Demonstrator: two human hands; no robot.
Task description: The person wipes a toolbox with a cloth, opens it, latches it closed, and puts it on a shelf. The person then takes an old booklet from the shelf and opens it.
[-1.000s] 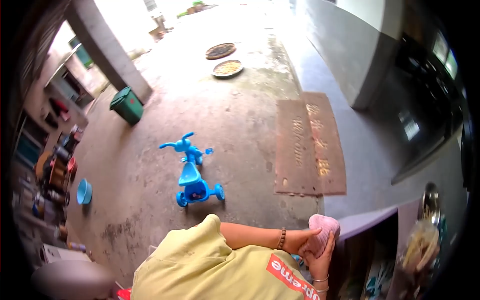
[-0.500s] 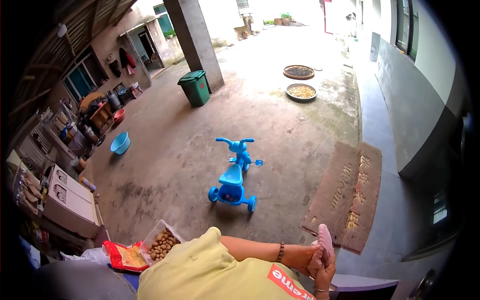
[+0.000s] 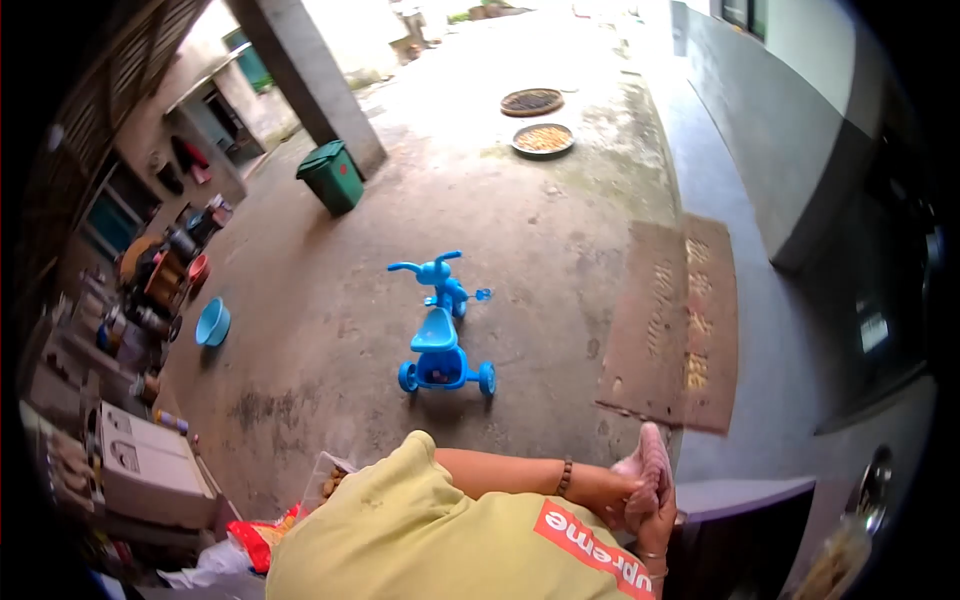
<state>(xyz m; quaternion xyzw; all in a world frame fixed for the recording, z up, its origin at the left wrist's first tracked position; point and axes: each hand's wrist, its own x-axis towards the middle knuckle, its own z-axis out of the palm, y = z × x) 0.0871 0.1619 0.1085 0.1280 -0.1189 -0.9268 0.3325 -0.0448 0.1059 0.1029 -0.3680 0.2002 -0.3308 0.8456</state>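
Observation:
A pink cloth [image 3: 652, 462], folded and bunched, is held at the lower right, just beside my body. My left hand [image 3: 612, 494], with a beaded bracelet on its wrist, reaches across my front and grips the cloth from the left. Around its lower right side my right hand [image 3: 657, 526] is closed, a thin bangle at the wrist. The cloth partly covers the fingers of both hands. Beneath my arms is my yellow shirt [image 3: 440, 545] with a red printed label.
A blue tricycle [image 3: 436, 332] stands on the concrete ahead. To its right lies a welcome mat [image 3: 640, 330]. A green bin [image 3: 332, 180], a blue basin [image 3: 212, 323] and two round trays, one a pan of yellow pieces [image 3: 543, 139], are farther off. A box of round brown items [image 3: 333, 481] sits lower left.
My view has turned rightward, so the tricycle, bin and mat appear farther left. The pink cloth looks more bunched between my hands, and more of the dark doorway at right shows.

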